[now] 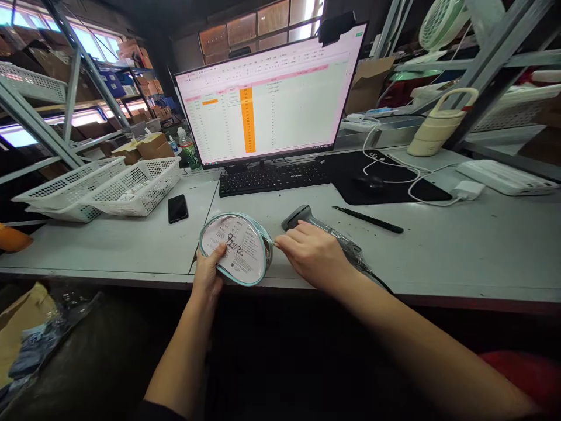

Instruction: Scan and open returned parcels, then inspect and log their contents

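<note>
A round flat pouch [235,248] with a teal rim and a white printed label rests tilted at the desk's front edge. My left hand [209,270] grips its lower left rim, thumb on the label. My right hand [312,252] has its fingers closed in a pinch at the pouch's right edge, apparently on the zipper. Just behind my right hand lies a grey barcode scanner [298,216] on a crinkled clear plastic bag [350,252].
A monitor [269,96] showing a spreadsheet stands behind a black keyboard [274,176]. A black phone [177,208] and white baskets [131,186] lie left. A pen [368,220], mouse pad [385,178], cables and cream jug [436,126] sit right.
</note>
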